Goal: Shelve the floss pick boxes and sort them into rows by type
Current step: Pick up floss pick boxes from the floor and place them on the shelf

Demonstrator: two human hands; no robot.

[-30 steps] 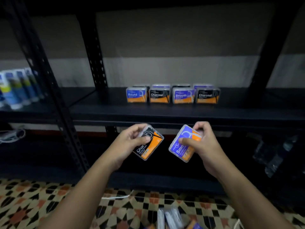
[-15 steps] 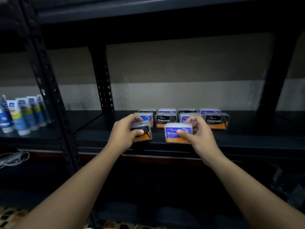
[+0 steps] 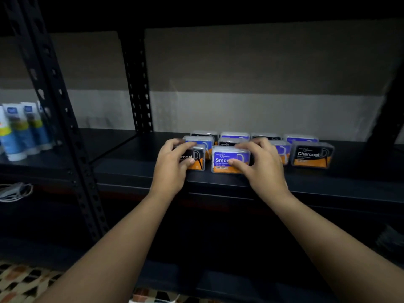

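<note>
I am putting two boxes down at the front of the shelf (image 3: 135, 171). My left hand (image 3: 172, 165) holds a black Charcoal box (image 3: 195, 158). My right hand (image 3: 260, 162) holds a blue Smooth box (image 3: 227, 159). Both boxes sit under my fingers, side by side. More boxes stand just behind my hands. Next I think I should let go and push each box into line with its own kind.

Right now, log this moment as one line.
left hand: grips Charcoal box | right hand: grips Smooth box | both: on shelf front row
</note>
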